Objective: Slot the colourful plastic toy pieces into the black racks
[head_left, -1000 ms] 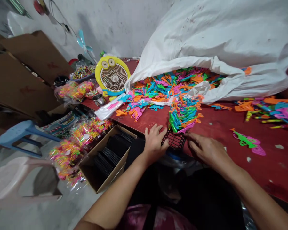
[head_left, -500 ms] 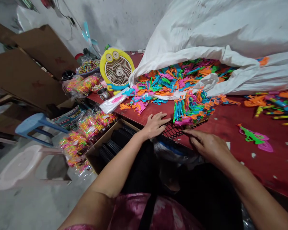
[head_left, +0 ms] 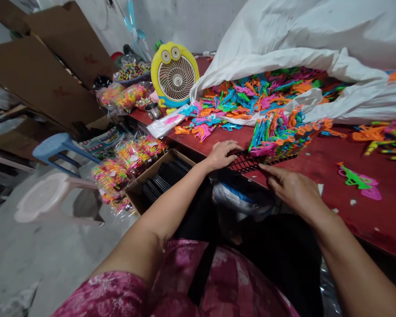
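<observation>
Grip: 2 bare hands on 1 black mesh tray (head_left: pixel 242 164). Left hand (head_left: pixel 222 155): fingers loosely extended, touching the tray's left end. Right hand (head_left: pixel 292 187): index fingertip at the near edge, other fingers loosely curled. Whether either is closed around the rim cannot be told.

Tray location: near edge of the red table (head_left: pixel 333 152), directly before the person. Judged light and fairly stiff, openwork plastic by its look; thin bars may flex if lifted from 1 end. Best hold: opposite end rims, kept level.

Tray contents: coloured plastic pieces (head_left: pixel 280 134), packed upright in rows toward the right and far part; mesh bare at left. Pieces look light, smooth, slender, apt to slip or topple if tilted; weight probably sits to the right.

Other containers:
- White sack (head_left: pixel 284 33), mouth open: loose pieces (head_left: pixel 251 94) in many colours, spilling onto the table.
- Cardboard box (head_left: pixel 152 171), open, on the left: black ridged items (head_left: pixel 155 186), stacked.
- Clear bags (head_left: pixel 115 176), left of the box: bright small pieces.
- Metal cup (head_left: pixel 153 111): contents not discernible.
</observation>
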Available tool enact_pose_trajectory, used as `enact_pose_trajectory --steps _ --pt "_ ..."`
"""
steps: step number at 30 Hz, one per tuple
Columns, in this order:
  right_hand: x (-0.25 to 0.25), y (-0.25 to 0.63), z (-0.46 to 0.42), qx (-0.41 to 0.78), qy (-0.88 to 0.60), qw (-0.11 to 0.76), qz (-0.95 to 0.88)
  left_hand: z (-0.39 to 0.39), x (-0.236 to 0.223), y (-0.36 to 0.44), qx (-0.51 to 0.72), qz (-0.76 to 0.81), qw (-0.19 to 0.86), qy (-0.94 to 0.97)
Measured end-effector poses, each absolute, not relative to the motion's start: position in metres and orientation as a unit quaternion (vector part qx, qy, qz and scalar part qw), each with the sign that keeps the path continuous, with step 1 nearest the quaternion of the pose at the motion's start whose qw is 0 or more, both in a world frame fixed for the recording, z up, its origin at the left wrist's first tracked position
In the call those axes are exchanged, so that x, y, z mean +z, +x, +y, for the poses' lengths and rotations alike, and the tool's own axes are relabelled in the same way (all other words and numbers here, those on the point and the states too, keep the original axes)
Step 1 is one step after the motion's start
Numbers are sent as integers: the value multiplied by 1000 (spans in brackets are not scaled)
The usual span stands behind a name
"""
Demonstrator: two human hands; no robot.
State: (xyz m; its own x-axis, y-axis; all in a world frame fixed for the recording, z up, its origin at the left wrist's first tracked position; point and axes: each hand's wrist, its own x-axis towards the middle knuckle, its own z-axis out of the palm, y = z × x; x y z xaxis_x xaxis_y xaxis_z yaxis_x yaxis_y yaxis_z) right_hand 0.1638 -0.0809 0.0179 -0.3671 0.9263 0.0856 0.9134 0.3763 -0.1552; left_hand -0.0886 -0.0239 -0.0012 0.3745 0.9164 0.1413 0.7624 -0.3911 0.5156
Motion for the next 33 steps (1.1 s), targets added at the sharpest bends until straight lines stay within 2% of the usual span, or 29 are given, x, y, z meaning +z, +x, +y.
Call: enact_pose_trajectory --steps 6,13,26,33 --pt "25 159 -80 77 -581 71 -807 -21 -5 -89 205 516 180 812" --pt "27 152 -83 77 -594 79 -797 -24 -3 -83 206 516 154 817" --pt "27 151 -86 48 -603 44 -795 -27 -6 -76 209 528 120 815" --pt "20 155 -90 41 -581 78 -809 -33 -2 -73 202 533 122 813"
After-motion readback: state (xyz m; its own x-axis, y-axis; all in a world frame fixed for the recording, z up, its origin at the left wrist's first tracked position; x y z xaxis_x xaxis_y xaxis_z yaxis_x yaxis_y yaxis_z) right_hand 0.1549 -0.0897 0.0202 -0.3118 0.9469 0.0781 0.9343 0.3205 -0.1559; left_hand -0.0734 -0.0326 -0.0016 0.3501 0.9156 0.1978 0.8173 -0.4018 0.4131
